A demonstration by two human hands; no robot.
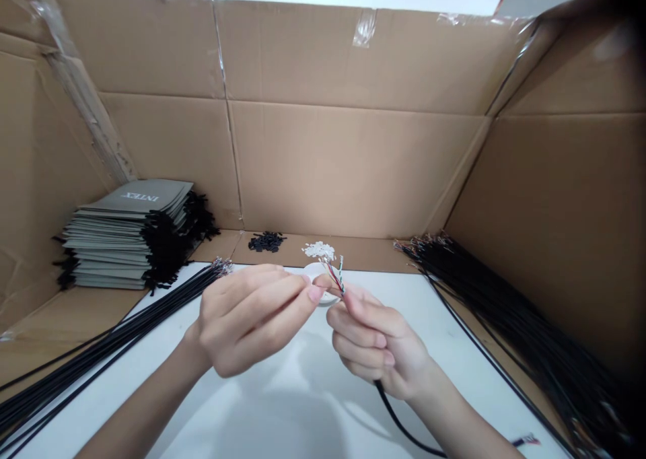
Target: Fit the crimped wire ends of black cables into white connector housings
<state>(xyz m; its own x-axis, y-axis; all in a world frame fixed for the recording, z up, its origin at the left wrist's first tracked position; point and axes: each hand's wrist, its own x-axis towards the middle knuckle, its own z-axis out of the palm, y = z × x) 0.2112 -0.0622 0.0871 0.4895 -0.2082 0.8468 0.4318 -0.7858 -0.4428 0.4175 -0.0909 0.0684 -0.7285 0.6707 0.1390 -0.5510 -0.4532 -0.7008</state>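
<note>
Right hand [381,341] gripping a black multi-core cable [396,412], its coloured wires [334,276] fanning upward above the white table [282,405].
The left hand [252,318] is bringing its thumb and forefinger together beside those wires; whether it is pinching a strand, I cannot tell. A white dish [313,268] is sitting behind the fingers, with white pieces [319,250] and black pieces [266,241] lying beyond it in separate piles.
</note>
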